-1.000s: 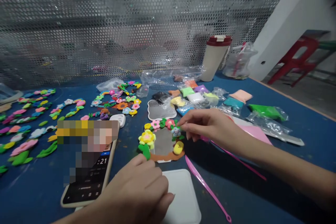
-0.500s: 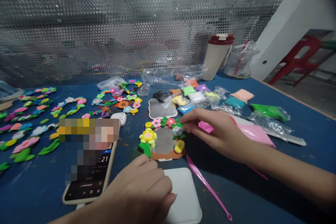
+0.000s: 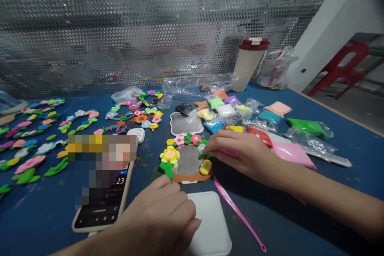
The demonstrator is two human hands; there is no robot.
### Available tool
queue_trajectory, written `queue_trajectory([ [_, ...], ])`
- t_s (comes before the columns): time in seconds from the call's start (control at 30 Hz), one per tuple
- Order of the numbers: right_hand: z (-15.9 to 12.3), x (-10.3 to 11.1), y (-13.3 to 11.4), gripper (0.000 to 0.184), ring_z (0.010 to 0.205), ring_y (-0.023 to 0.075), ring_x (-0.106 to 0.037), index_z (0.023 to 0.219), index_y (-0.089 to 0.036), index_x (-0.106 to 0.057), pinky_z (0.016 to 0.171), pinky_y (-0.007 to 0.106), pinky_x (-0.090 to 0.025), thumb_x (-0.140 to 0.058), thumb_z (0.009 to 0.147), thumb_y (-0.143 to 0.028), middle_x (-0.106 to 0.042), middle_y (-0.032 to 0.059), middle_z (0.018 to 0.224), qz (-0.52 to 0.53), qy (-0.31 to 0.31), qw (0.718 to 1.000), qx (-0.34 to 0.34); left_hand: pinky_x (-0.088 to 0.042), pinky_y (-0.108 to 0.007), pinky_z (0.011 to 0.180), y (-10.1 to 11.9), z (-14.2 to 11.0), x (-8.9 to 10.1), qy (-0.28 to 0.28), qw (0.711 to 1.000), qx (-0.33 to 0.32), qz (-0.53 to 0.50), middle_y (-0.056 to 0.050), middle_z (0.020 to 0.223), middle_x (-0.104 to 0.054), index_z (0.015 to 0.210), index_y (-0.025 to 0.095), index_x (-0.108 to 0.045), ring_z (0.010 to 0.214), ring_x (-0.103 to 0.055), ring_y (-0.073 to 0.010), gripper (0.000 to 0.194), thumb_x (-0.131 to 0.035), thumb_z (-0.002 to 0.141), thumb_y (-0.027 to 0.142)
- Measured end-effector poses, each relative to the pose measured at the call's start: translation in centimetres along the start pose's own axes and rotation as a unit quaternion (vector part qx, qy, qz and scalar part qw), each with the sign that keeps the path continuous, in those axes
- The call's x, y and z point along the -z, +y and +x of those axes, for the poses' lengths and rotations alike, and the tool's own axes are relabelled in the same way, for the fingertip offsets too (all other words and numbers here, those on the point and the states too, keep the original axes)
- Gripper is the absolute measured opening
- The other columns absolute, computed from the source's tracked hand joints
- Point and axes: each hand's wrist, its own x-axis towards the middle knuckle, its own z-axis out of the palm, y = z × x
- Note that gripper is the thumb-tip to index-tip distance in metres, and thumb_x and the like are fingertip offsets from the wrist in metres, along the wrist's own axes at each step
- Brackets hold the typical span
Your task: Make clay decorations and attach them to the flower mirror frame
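Note:
A small mirror framed with clay flowers lies on the blue table. My right hand is closed around a pink modelling tool and its tip touches a small blue clay flower on the mirror's right rim. My left hand rests near the mirror's lower edge, fingers curled, one fingertip touching the green clay leaf; nothing shows inside it. A white square board lies partly under this hand.
A phone lies left of my left hand. Finished clay flower pieces spread over the left. Clay packets, a second pink tool, a cup with a red lid and a perforated screen stand behind.
My right hand has dropped lower onto the mirror's right rim with the pink tool now lying flat in its fingers. The left hand has stayed put.

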Motion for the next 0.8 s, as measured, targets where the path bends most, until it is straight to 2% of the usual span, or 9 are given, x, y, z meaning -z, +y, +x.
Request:
queue_trajectory([
  [0.1, -0.2, -0.3, 0.4, 0.02, 0.082, 0.0133, -0.059, 0.093, -0.019, -0.063, 0.07, 0.024, -0.048, -0.044, 0.091, -0.013, -0.061, 0.0071, 0.095, -0.017, -0.026, 1.0, -0.003, -0.031, -0.029, 0.057, -0.1, -0.3, -0.2, -0.002, 1.0, -0.007, -0.002, 0.0, 0.061, -0.057, 0.064, 0.019, -0.051, 0.057, -0.046, -0.0144, 0.025, -0.042, 0.087, 0.014],
  [0.23, -0.4, -0.9, 0.8, 0.019, 0.075, 0.0131, -0.058, 0.092, -0.017, -0.063, 0.065, 0.024, -0.046, -0.045, 0.09, -0.012, -0.06, 0.0058, 0.089, -0.037, -0.053, 0.998, 0.011, -0.03, -0.029, 0.056, -0.2, -0.1, -0.1, 0.005, 1.0, -0.001, 0.001, 0.0, 0.063, -0.058, 0.065, 0.018, -0.051, 0.057, -0.045, -0.0146, 0.024, -0.042, 0.087, 0.013],
  [0.37, -0.4, -1.3, 1.1, 0.013, 0.075, 0.0132, -0.058, 0.088, -0.017, -0.06, 0.065, 0.023, -0.045, -0.049, 0.088, -0.01, -0.06, 0.0037, 0.084, -0.032, -0.039, 0.999, 0.003, -0.029, -0.029, 0.056, -0.2, 0.1, 0.2, 0.004, 1.0, -0.003, -0.002, 0.0, 0.062, -0.057, 0.063, 0.018, -0.05, 0.057, -0.045, -0.0145, 0.026, -0.042, 0.087, 0.013],
  [0.47, -0.4, -1.5, 1.2, 0.013, 0.074, 0.0131, -0.057, 0.084, -0.016, -0.06, 0.064, 0.023, -0.044, -0.05, 0.087, -0.009, -0.061, 0.0033, 0.082, -0.032, -0.031, 0.999, 0.001, -0.029, -0.029, 0.056, -0.3, 0.1, -0.3, 0.008, 1.0, -0.001, -0.007, 0.0, 0.061, -0.056, 0.063, 0.018, -0.05, 0.056, -0.044, -0.0141, 0.027, -0.039, 0.088, 0.013],
  [0.6, -0.4, -1.8, 1.2, 0.014, 0.074, 0.014, -0.058, 0.082, -0.016, -0.061, 0.064, 0.023, -0.044, -0.05, 0.086, -0.007, -0.062, 0.0038, 0.081, -0.04, -0.019, 0.999, 0.001, -0.026, -0.03, 0.054, -0.7, 0.0, -1.6, 0.073, 0.997, -0.024, -0.028, 0.002, 0.054, -0.051, 0.06, 0.019, -0.046, 0.05, -0.039, -0.0135, 0.032, -0.033, 0.089, 0.014],
  [0.67, -0.4, -2.0, 1.3, 0.014, 0.074, 0.0141, -0.058, 0.081, -0.016, -0.06, 0.064, 0.023, -0.045, -0.051, 0.086, -0.007, -0.061, 0.0038, 0.081, -0.041, -0.012, 0.999, 0.004, -0.024, -0.03, 0.053, -0.9, 0.0, -1.9, 0.088, 0.995, -0.029, -0.038, 0.002, 0.053, -0.049, 0.059, 0.019, -0.045, 0.049, -0.037, -0.0133, 0.032, -0.033, 0.089, 0.015],
  [0.8, -0.5, -2.3, 1.4, 0.013, 0.073, 0.0142, -0.058, 0.081, -0.016, -0.06, 0.063, 0.023, -0.044, -0.052, 0.085, -0.007, -0.06, 0.0042, 0.081, -0.044, -0.008, 0.999, 0.008, -0.026, -0.029, 0.056, -0.8, -0.2, -1.6, 0.051, 0.998, -0.015, -0.039, 0.002, 0.056, -0.052, 0.06, 0.019, -0.046, 0.052, -0.04, -0.0132, 0.03, -0.036, 0.088, 0.014],
])
